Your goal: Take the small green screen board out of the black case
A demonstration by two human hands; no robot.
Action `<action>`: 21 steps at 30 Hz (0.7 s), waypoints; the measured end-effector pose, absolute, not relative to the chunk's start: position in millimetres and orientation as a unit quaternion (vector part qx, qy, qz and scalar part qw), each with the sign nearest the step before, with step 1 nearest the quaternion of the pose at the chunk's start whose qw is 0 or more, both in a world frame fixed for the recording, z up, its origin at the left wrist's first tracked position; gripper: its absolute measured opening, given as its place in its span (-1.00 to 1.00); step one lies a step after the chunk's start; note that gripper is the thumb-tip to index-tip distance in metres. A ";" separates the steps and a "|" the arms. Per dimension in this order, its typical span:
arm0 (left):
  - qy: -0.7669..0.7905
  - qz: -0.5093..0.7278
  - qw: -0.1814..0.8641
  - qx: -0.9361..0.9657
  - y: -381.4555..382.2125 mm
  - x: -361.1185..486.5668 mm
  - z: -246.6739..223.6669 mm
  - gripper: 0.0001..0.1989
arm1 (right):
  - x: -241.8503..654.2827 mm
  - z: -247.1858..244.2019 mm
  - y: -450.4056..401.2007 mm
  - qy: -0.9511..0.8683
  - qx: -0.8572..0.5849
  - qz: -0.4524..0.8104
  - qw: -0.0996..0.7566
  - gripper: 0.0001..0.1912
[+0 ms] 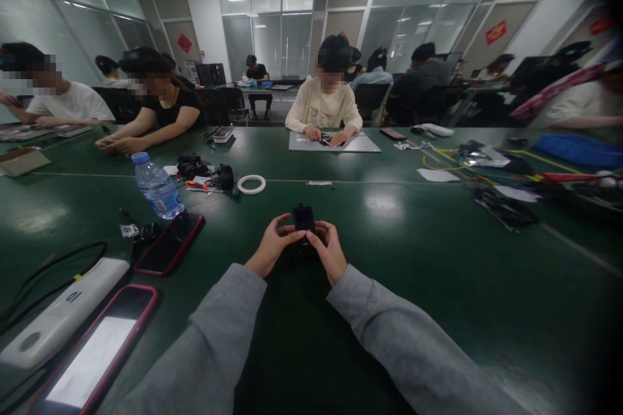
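Note:
A small black device with a dark screen (304, 217) is held upright between my two hands, over the middle of the green table (438, 279). My left hand (273, 243) grips its left side, thumb across the lower front. On the right side, my right hand (331, 248) is closed around it, its thumb meeting the left one below the screen. The fingers behind the device are partly hidden. What kind of device it is, I cannot make out for certain.
Left of my arms lie a dark phone (170, 243), a lit phone in a pink case (97, 356) and a white power strip-like bar (68, 311). A water bottle (158, 185) leans behind them. A white tape ring (252, 184) lies ahead; tangled cables (506, 207) lie right. A person (326, 100) sits opposite.

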State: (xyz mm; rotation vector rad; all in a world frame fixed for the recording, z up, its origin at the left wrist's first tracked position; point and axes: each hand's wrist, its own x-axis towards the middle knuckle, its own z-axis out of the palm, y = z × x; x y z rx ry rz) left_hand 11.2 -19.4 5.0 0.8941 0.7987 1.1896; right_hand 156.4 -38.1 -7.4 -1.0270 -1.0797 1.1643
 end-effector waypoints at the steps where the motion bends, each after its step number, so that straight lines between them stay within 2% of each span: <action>1: 0.350 0.526 0.668 0.394 -19.9 11.0 5.8 -0.29 | 156.0 -6.2 -38.7 -0.461 -0.439 0.501 0.586 -0.45; 8: 0.357 0.527 0.672 0.379 -19.7 11.7 7.0 -0.32 | 156.1 -2.9 -38.9 -0.438 -0.446 0.517 0.584 -0.44; 15: 0.364 0.516 0.677 0.379 -17.0 12.3 4.9 -0.35 | 161.2 -1.8 -36.6 -0.394 -0.426 0.573 0.579 -0.35; 21: 0.357 0.507 0.685 0.382 -18.1 11.6 5.1 -0.36 | 166.1 -9.0 -33.2 -0.399 -0.420 0.581 0.572 -0.40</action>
